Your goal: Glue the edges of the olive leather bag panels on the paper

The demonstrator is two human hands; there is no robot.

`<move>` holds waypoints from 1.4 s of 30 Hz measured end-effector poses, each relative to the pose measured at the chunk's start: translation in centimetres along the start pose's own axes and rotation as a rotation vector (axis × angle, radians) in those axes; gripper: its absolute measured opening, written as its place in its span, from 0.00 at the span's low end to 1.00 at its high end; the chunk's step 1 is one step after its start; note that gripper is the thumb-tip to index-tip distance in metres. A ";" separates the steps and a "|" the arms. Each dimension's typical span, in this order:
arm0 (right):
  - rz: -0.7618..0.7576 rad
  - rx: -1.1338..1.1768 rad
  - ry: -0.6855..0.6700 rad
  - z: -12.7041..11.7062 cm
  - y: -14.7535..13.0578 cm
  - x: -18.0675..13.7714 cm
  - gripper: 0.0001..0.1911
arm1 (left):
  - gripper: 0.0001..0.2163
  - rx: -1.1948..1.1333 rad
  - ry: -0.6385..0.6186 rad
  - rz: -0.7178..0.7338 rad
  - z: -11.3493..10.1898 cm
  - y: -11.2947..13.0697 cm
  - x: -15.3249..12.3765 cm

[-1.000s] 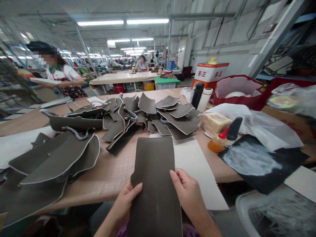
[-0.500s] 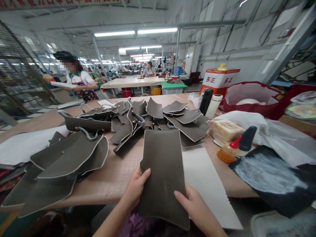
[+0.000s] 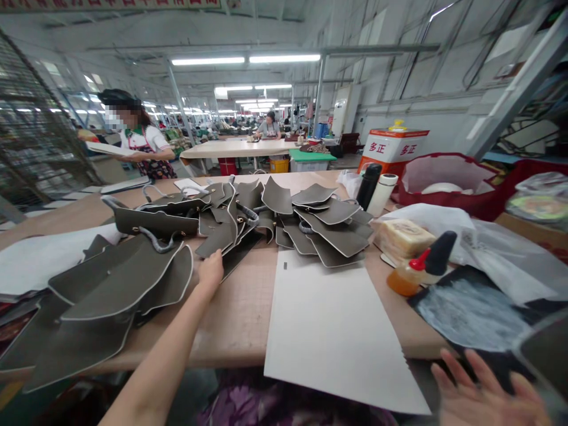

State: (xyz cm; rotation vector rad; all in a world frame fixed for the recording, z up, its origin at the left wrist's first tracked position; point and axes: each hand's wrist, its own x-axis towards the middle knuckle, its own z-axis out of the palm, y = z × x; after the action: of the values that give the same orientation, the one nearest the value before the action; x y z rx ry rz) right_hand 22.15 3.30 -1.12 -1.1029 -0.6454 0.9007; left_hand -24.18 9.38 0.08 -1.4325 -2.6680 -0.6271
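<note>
My left hand [image 3: 210, 271] reaches forward, its fingers closed at the near edge of a grey-brown leather bag panel [image 3: 219, 239] in the middle of the pile. Its fingertips are partly hidden. At the lower right, my right hand [image 3: 483, 387] has its fingers spread. Beside it, at the frame's edge, a blurred dark panel [image 3: 545, 349] is cut off; whether the thumb touches it I cannot tell. A white sheet [image 3: 328, 331] lies bare before me. Several pale-edged panels [image 3: 337, 231] fan out behind it, some with wrapped handles [image 3: 157, 241].
More panels [image 3: 119, 278] lie at the left. On the right are a glue bottle [image 3: 404, 277] with a red cap, a yellowish block [image 3: 403, 238], a smeared black sheet [image 3: 473, 310], two flasks [image 3: 382, 194] and a red bag [image 3: 448, 160]. A co-worker [image 3: 142, 142] stands at the far left.
The panel held in both hands has left the middle, uncovering the white sheet. My left hand has moved forward to the pile; my right hand has swung right and opened.
</note>
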 end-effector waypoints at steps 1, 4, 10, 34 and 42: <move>0.037 0.057 -0.017 0.9 0.1 -0.3 0.17 | 0.15 0.021 -0.004 -0.008 -0.1 -0.2 -0.1; 0.237 0.084 -0.114 3.9 1.2 -1.7 0.20 | 0.14 0.029 0.013 0.008 -1.1 -0.1 -1.0; 0.528 -0.128 -0.601 8.8 4.6 -5.4 0.26 | 0.15 -0.182 0.073 0.025 -3.3 -0.5 -6.2; 0.316 -0.075 -0.883 13.1 0.5 -9.9 0.29 | 0.20 -1.647 -0.301 -0.685 -3.5 3.8 -16.9; 0.217 -0.253 -0.726 14.9 1.0 -6.6 0.18 | 0.18 -1.663 -0.334 -0.631 -3.7 3.8 -18.1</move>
State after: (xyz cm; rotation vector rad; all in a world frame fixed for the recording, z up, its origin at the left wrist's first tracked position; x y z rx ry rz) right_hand 6.38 4.80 2.93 -1.0710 -1.2787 1.4579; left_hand -11.30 -4.43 0.59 -0.4686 -2.5003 -3.3280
